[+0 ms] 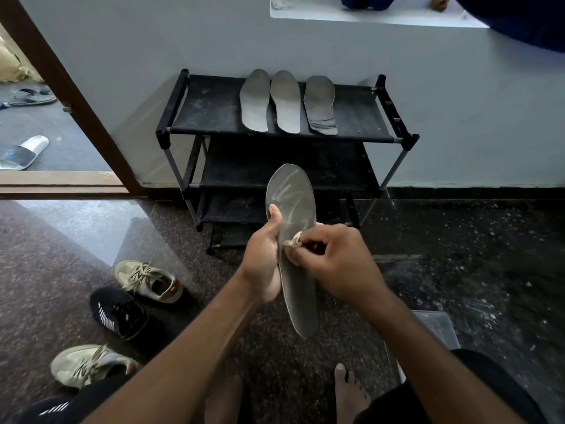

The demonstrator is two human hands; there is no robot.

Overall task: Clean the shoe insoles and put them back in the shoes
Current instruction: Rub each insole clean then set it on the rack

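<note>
step: wiping, by my read. One long grey fabric-faced insole is held upright in the air in front of the rack, toe end up.
left hand: grips the insole at mid-length, thumb across its face, the other fingers behind it.
right hand: fingers curled, pinching a small crumpled beige cloth against the insole's face near the middle.
progress: early to mid. No insole is back in a shoe that I can see.
other insoles: three grey insoles lie side by side on the top shelf of the black fabric-and-tube shoe rack. Can't tell if they're cleaned or waiting.
next move: probably run the cloth along the heel half, keeping the left grip firm so the thin insole doesn't flex away. Then park it on the shelf or match it to its shoe.
shoes: on the floor to the left are a beige lace-up sneaker, a black sneaker with white side stripes and a second beige sneaker. All are well apart from the hands.
in the way: nothing between hands and rack. A clear plastic box sits low on the right, beside the right forearm.
risk: four similar grey insoles, so pairs could easily get mixed up at refit.
</note>
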